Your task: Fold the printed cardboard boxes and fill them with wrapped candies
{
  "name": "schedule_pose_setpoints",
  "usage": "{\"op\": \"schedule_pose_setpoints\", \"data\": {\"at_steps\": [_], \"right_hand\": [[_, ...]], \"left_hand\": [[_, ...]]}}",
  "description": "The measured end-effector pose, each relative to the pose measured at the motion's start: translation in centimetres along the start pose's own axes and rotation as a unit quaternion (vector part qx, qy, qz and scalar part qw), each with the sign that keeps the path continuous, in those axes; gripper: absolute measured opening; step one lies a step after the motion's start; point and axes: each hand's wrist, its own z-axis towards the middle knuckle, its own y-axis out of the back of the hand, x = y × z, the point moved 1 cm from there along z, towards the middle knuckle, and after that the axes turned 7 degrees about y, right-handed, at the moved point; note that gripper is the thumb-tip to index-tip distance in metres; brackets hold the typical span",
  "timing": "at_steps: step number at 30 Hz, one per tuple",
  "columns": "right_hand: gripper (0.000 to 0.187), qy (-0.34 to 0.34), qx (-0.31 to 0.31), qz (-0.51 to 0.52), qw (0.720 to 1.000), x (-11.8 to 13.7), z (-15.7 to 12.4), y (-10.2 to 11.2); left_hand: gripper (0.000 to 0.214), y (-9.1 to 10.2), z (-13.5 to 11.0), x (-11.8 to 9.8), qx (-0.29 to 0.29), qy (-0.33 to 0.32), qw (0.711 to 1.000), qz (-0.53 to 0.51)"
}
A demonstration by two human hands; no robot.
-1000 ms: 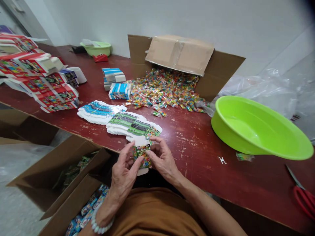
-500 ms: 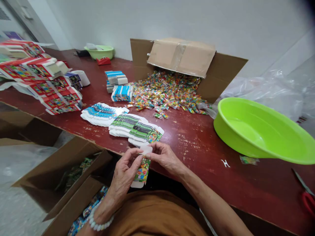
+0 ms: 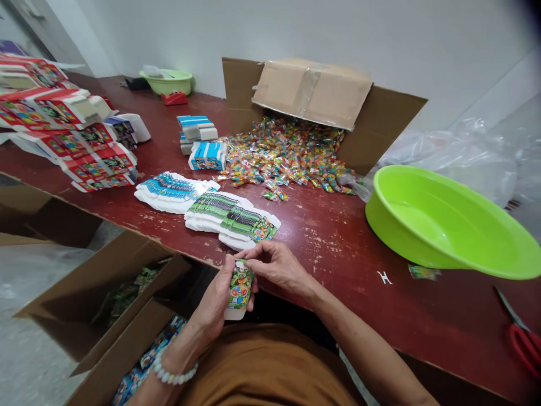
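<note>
A small green printed candy box (image 3: 239,288) stands in my left hand (image 3: 216,296), whose fingers wrap round it from behind. Its lower flap is open and white. At the box's top end, my right hand (image 3: 279,266) has thumb and fingers closed on the edge. Just beyond my hands lies a fanned row of flat green boxes (image 3: 236,217), and to its left a similar row of blue ones (image 3: 171,192). Further back, many wrapped candies (image 3: 283,155) spill from a tipped cardboard carton (image 3: 313,93) onto the red table (image 3: 321,237).
A green basin (image 3: 448,225) sits on the right, near red-handled scissors (image 3: 524,344). Bundled red boxes (image 3: 88,141) are stacked at left, with blue bundles (image 3: 207,155) mid-table. Below the table edge, open cartons (image 3: 97,299) hold filled green and blue packs.
The white top flap between my fingers has been folded down out of sight. My left hand has shifted its grip, its fingers now reaching behind the box.
</note>
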Motion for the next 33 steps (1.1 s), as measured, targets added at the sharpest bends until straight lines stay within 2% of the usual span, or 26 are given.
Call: {"op": "schedule_pose_setpoints", "data": {"at_steps": [5,11,14,17,19,22,25,28,30,31,32,33], "right_hand": [[0.022,-0.017,-0.013,0.012,1.000,0.3,0.5,-0.2],[0.014,0.061,-0.025,-0.089,0.994,-0.1,0.4,0.0],[0.013,0.054,-0.023,-0.095,0.994,0.2,0.4,0.1],[0.013,0.095,-0.011,-0.105,0.990,0.6,0.4,0.1],[0.019,0.128,0.008,-0.121,0.984,0.7,0.2,-0.1],[0.025,0.138,0.037,-0.176,0.974,0.2,-0.4,-0.2],[0.022,0.164,0.056,-0.242,0.955,-0.5,-0.9,-0.1],[0.017,0.181,0.087,-0.306,0.931,-0.3,0.4,1.4],[0.017,0.156,0.054,-0.383,0.909,0.4,2.7,3.7],[0.019,0.127,-0.003,-0.434,0.892,0.9,4.3,5.2],[0.022,0.085,-0.078,-0.500,0.858,1.4,5.9,6.8],[0.027,0.070,-0.119,-0.525,0.840,1.8,7.6,8.4]], "left_hand": [[0.071,0.1,0.0,-0.6,0.015,-0.013,1.000,0.023],[0.078,0.9,0.3,-0.5,0.010,-0.033,0.997,0.067],[0.082,1.3,0.4,-0.3,0.021,-0.023,0.996,0.079],[0.081,1.4,0.4,-0.3,0.007,-0.026,0.996,0.089],[0.080,1.4,0.4,-0.3,-0.010,-0.033,0.995,0.095],[0.079,1.3,0.4,-0.2,-0.035,-0.032,0.995,0.091],[0.072,0.9,0.2,0.2,-0.056,-0.027,0.996,0.059],[0.059,0.8,-0.3,1.2,-0.054,-0.007,0.998,0.002],[0.056,1.1,-0.7,2.3,-0.048,0.009,0.998,-0.039],[0.056,1.5,-0.9,2.8,-0.045,0.021,0.997,-0.054],[0.055,1.9,-1.2,3.3,-0.046,0.036,0.996,-0.062],[0.053,2.6,-1.5,3.7,-0.049,0.053,0.995,-0.065]]}}
